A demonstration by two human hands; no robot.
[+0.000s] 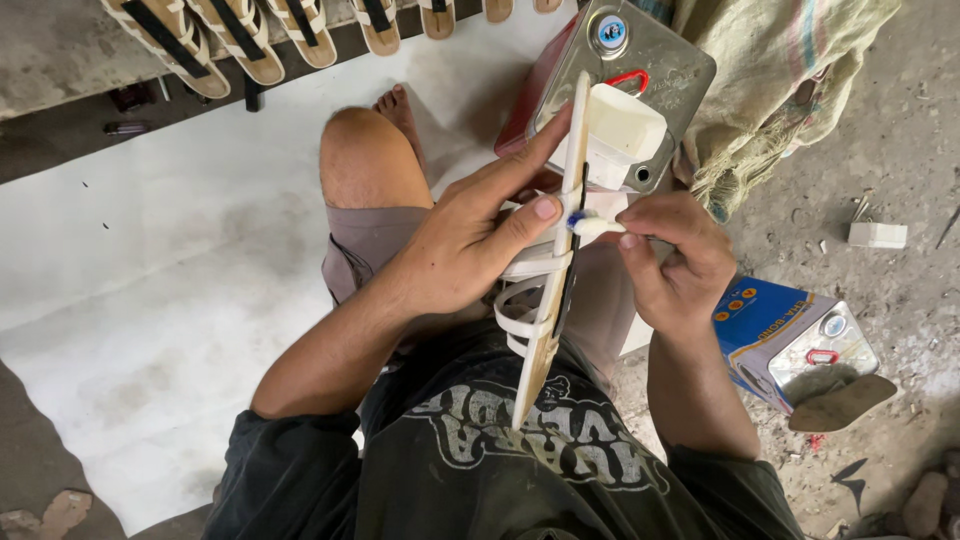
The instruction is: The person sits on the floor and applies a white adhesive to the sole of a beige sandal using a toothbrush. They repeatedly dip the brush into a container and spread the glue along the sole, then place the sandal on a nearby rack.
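My left hand (470, 235) grips a sandal (548, 290) held on edge, its beige sole seen from the side with a block heel (620, 135) at the top and white straps (520, 300) below. The thumb presses the sole's edge. My right hand (672, 255) holds a small white brush or applicator (592, 226) with a blue band, its tip touching the sole's edge near my left thumb. Both hands are above my lap, over my bent knee (365, 150).
A silver metal can with a red handle (640, 70) stands behind the sandal. A blue can (790, 340) lies at right with a dark sole piece (842, 402) on it. Finished sandals (240, 35) line the top edge. A woven sack (790, 80) lies top right. White sheet (150, 260) covers the floor left.
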